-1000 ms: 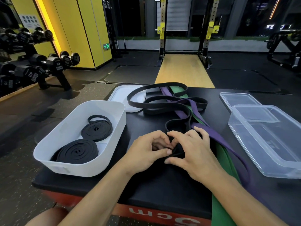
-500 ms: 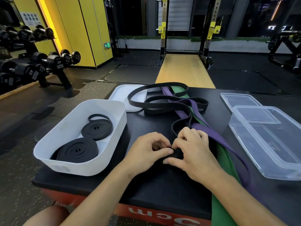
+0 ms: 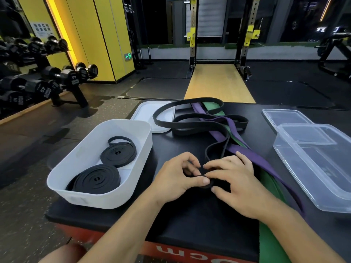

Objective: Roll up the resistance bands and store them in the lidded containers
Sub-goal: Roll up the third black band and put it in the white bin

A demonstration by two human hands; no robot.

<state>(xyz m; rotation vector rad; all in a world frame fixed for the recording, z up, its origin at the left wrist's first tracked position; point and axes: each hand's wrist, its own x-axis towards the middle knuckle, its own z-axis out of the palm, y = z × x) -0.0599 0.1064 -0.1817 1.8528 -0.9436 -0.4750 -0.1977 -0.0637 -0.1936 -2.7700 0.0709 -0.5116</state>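
Head view: both hands together at near-centre of the black table top (image 3: 190, 224), fingertips meeting.
Left hand (image 3: 178, 179) and right hand (image 3: 235, 179) both pinch a small partly wound coil of the thin black band (image 3: 206, 184), thumbs on its near edge, fingers curled over the far side.
The band's loose tail runs away from the coil, toward the far side, into the pile.
Pile at far centre: wide black band (image 3: 190, 126) in loose loops, lying over the purple band (image 3: 252, 158) and green band (image 3: 271, 243). Both coloured bands run under the right forearm to the near edge.
White container (image 3: 91, 198) on the left, open, with two rolled black bands (image 3: 96, 180) flat inside, side by side.
White lid (image 3: 146, 114) just beyond it, partly under a black loop.
Clear container (image 3: 322, 186) on the right, open. Clear lid (image 3: 284, 116) behind it.
Dumbbell rack (image 3: 47, 80) on the floor, far left.
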